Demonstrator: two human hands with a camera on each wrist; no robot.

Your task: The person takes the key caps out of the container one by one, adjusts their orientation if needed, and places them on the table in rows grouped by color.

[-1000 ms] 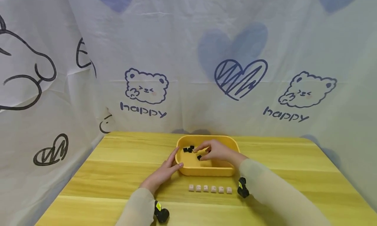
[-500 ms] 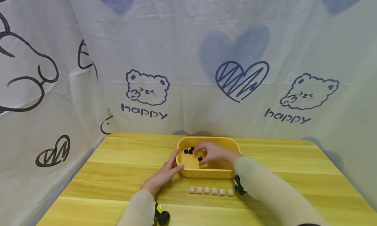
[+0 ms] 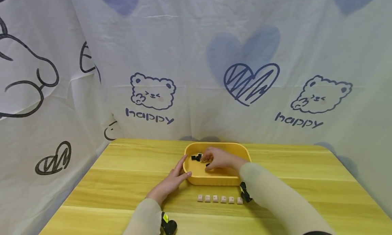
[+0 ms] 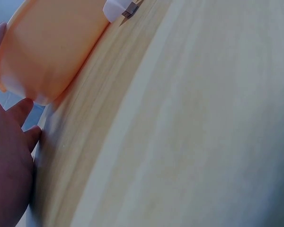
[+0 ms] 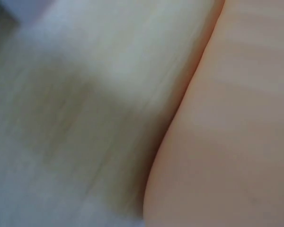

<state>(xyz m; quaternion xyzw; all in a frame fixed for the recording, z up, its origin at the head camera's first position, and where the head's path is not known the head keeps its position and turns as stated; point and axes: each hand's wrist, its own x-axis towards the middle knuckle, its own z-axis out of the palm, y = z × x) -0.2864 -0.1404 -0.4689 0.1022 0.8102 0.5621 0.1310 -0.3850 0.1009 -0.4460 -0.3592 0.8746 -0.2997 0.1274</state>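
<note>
A yellow plastic basin (image 3: 214,181) stands on the wooden table. My left hand (image 3: 166,185) rests at its left end, thumb on the front rim and forefinger along the side; the left wrist view has this hand (image 4: 9,161) beside the basin wall (image 4: 52,47). Inside the basin, my right hand (image 3: 222,159) reaches down with bent fingers, close to small black keycap-like pieces (image 3: 194,157). Whether it pinches one is hidden by the fingers. In front of the basin lies a row of several pale keycaps (image 3: 215,198). The right wrist view shows the basin's outer wall (image 5: 232,142), not the hand.
The yellow wood-grain table (image 3: 128,173) runs up to a white cloth backdrop (image 3: 196,75) with bear and heart drawings. Each wrist bears a black device, on the left (image 3: 168,224) and on the right (image 3: 245,193).
My right hand has sunk slightly inside the basin, its fingers bending more and drawing closer together over the black pieces. My left hand stays at the basin's left end.
</note>
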